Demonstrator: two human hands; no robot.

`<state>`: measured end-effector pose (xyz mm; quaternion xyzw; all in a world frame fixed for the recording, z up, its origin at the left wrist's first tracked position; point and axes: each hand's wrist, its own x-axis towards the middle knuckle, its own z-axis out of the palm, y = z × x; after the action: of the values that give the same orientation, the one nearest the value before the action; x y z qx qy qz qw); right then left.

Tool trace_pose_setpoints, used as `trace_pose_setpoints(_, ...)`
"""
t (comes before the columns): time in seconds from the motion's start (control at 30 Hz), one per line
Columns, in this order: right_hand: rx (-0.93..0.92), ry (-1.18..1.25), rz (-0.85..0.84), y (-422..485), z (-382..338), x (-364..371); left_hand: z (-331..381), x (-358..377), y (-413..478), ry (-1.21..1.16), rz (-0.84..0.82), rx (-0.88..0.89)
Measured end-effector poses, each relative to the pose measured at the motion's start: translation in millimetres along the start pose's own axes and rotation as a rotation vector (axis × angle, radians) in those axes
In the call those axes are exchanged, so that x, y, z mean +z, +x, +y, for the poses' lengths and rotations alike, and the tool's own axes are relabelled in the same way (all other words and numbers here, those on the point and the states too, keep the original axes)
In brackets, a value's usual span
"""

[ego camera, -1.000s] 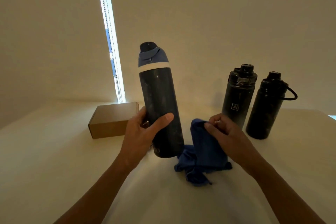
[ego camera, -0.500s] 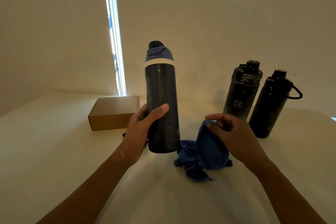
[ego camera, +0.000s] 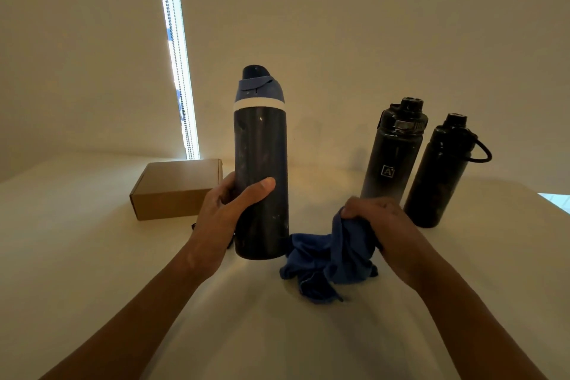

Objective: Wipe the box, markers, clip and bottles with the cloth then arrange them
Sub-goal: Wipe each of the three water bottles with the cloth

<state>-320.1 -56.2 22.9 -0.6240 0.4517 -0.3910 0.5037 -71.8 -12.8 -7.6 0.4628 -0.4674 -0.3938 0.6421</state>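
A tall dark bottle with a blue lid [ego camera: 261, 170] stands upright on the white table [ego camera: 92, 256]. My left hand [ego camera: 226, 214] grips its lower half, thumb across the front. Just right of it a blue cloth [ego camera: 330, 262] lies crumpled, and my right hand [ego camera: 381, 225] grips its raised upper part. Two black bottles stand at the back right: one with a logo [ego camera: 393, 153] and one with a loop handle [ego camera: 439, 173]. A brown cardboard box [ego camera: 177, 190] lies behind my left hand. A small dark object [ego camera: 195, 226] peeks out left of my wrist, mostly hidden.
A wall runs along the table's far edge, with a bright window slit and a bead chain [ego camera: 179, 71] at the back left. The table's right edge [ego camera: 555, 203] shows beyond the bottles.
My right hand has closed round the top of the cloth and bunched it up. My left hand keeps its hold on the tall bottle, which has stayed upright.
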Motion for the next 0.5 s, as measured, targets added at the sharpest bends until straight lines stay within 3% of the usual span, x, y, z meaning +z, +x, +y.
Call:
trace_pose_setpoints(0.1,0.060,0.564,-0.043,-5,-14,-2,0,0,0,-0.004,-0.007,0.006)
trace_pose_setpoints(0.17,-0.003,0.677,-0.065,-6,-19,-8,2,-1,1,-0.011,-0.003,0.010)
trace_pose_setpoints(0.4,-0.032,0.357,0.239,14,-1,-1,7,-5,2,-0.038,0.042,0.000)
trace_pose_setpoints(0.5,-0.202,0.453,0.181,7,0,5,7,-3,1,-0.042,0.036,0.000)
